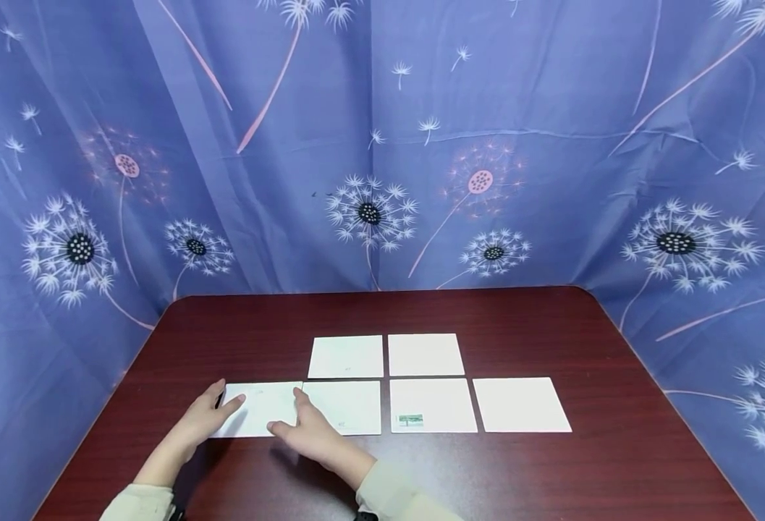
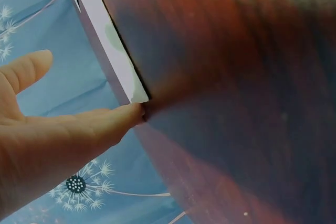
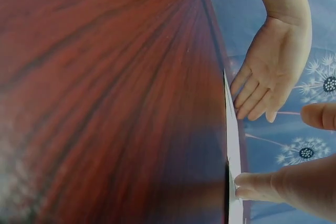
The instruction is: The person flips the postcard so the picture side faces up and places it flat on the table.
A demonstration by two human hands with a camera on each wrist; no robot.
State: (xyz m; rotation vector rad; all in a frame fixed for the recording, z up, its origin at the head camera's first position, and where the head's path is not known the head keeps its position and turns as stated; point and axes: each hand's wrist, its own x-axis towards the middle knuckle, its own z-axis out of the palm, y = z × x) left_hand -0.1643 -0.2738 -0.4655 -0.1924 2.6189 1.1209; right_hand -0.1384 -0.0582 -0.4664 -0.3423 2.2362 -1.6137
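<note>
A white card point(image 1: 261, 405) lies flat at the left end of the front row, with both hands at its ends. My left hand point(image 1: 195, 425) touches its left edge, fingers extended and thumb over the surface. In the left wrist view, that hand's fingertips meet the corner of a white card point(image 2: 118, 51). My right hand point(image 1: 317, 435) rests where this card meets its neighbour, another white card point(image 1: 352, 409), with fingers stretched out. Seen in the right wrist view, the right hand point(image 3: 294, 184) touches a thin white edge, and the left hand point(image 3: 275, 56) is flat-fingered.
Farther right in the front row lie a white card with a small green picture point(image 1: 433, 401) and a plain white card point(image 1: 522, 405). Two more cards point(image 1: 346, 356) point(image 1: 425, 354) form a row behind. A dark red table point(image 1: 486, 477) stands before a blue dandelion-print curtain point(image 1: 304, 217).
</note>
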